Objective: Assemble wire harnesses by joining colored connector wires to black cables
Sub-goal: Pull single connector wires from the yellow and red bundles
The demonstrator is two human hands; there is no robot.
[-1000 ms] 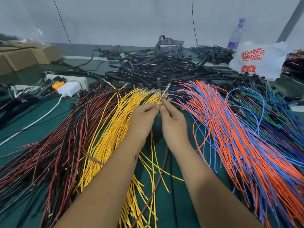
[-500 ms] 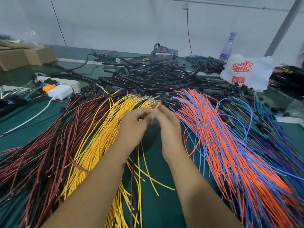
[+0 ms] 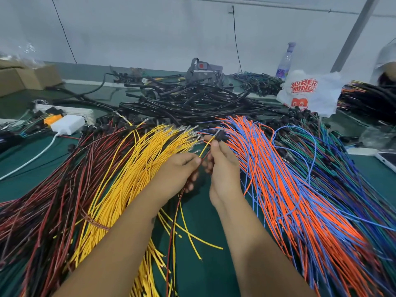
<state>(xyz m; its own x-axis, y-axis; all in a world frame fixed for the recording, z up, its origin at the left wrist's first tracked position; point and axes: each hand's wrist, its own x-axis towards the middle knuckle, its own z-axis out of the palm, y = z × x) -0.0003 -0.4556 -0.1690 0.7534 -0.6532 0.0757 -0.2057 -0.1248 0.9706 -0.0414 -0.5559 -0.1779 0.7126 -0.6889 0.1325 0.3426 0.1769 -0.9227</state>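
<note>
Yellow wire [image 3: 205, 145] pinched by left hand [image 3: 179, 171], black connector [image 3: 220, 135] gripped by right hand [image 3: 222, 166], yellow wire bundle [image 3: 128, 172] just beside, green table [image 3: 199, 264] beneath.

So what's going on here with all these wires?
A person is putting wire harnesses together by hand on a green table. The left hand pinches a thin yellow wire together with a dark red wire, while the right hand holds a small black connector at the yellow wire's upper end. Around them lie a bundle of yellow wires, a fan of orange and blue wires, red and black wires and, farther back, a heap of black cables.
</note>
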